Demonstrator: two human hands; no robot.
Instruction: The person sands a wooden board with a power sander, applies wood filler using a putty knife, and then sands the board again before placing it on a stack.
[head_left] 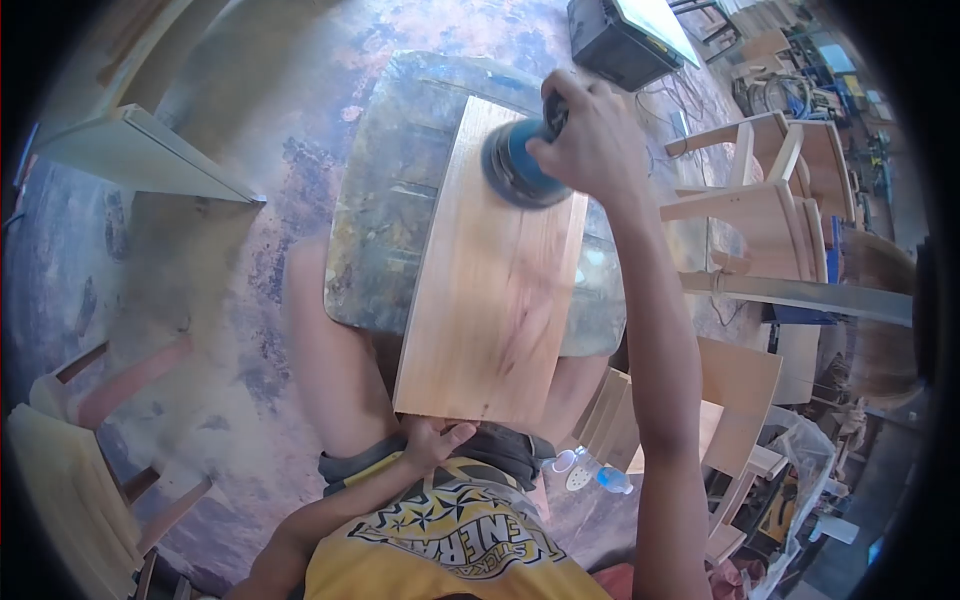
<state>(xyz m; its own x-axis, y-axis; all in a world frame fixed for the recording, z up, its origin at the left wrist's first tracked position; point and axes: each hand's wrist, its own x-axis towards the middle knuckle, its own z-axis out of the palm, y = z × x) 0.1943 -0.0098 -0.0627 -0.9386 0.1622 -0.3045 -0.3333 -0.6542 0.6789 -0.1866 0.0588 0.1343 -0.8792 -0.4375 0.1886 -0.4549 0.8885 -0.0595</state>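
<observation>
A flat wooden board [485, 310] lies lengthwise in front of me, across a worn, stained stool-like support [385, 215] and towards my lap. My right hand [598, 140] is wrapped round the black top of a blue power sander [528, 168], which rests on the far part of the board and looks slightly blurred. At the board's near edge is my left hand [436, 443], its thumb showing along the edge and its fingers partly hidden under the wood. Darker grain streaks run down the right side of the board.
Wooden chairs [770, 200] stand to the right, near a sloping beam [800, 296]. A dark box [630, 45] is at the top, with cords on the floor beside it. A pale panel [150, 155] stands left. A plastic bottle [612, 480] lies near my right side.
</observation>
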